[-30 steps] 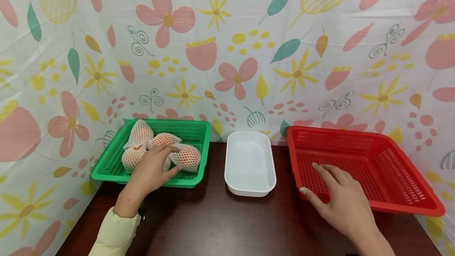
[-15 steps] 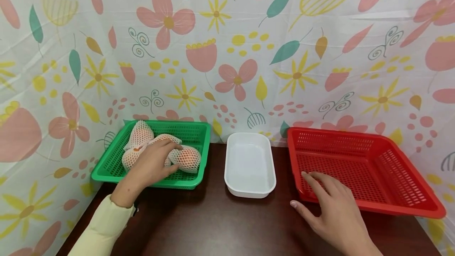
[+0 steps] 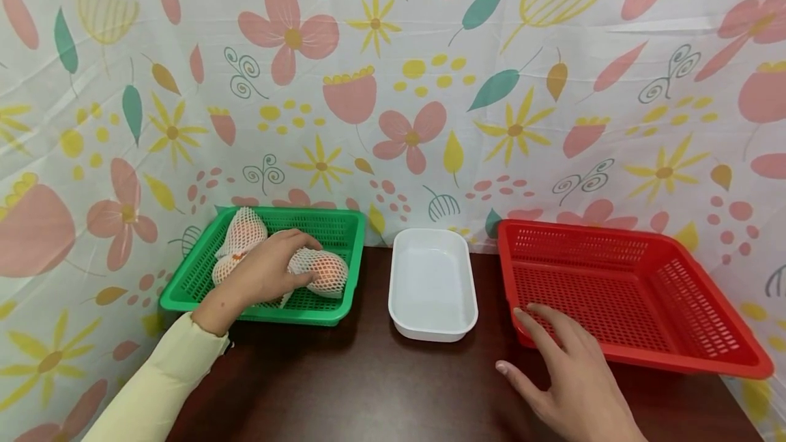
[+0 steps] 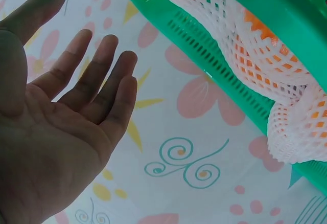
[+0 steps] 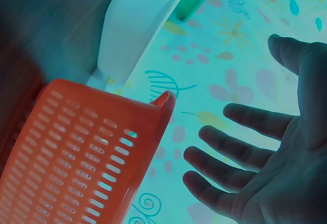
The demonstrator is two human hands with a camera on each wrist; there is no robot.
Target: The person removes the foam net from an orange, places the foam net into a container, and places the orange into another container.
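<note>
Several rounded orange things in white foam net sleeves (image 3: pixel 330 274) lie in the green basket (image 3: pixel 316 317) on the left. Over them is my left hand (image 3: pixel 270 270), its fingers spread and relaxed, covering part of the pile from the head view. In the left wrist view that hand (image 4: pixel 76 111) has nothing in its palm, and a gap shows between it and the basket. My right hand (image 3: pixel 568 377) hovers with loose, parted fingers by the front left corner of the red basket (image 3: pixel 614 288); the right wrist view shows its palm bare.
A white rectangular dish (image 3: pixel 432 285) stands between the two baskets on the dark wooden table (image 3: pixel 381 387). Behind everything hangs a white sheet with a floral print (image 3: pixel 410 74), which also runs along the left side.
My right hand has drawn back from over the red basket, toward me and slightly left. The left hand has shifted slightly over the netted things, its forearm swinging left.
</note>
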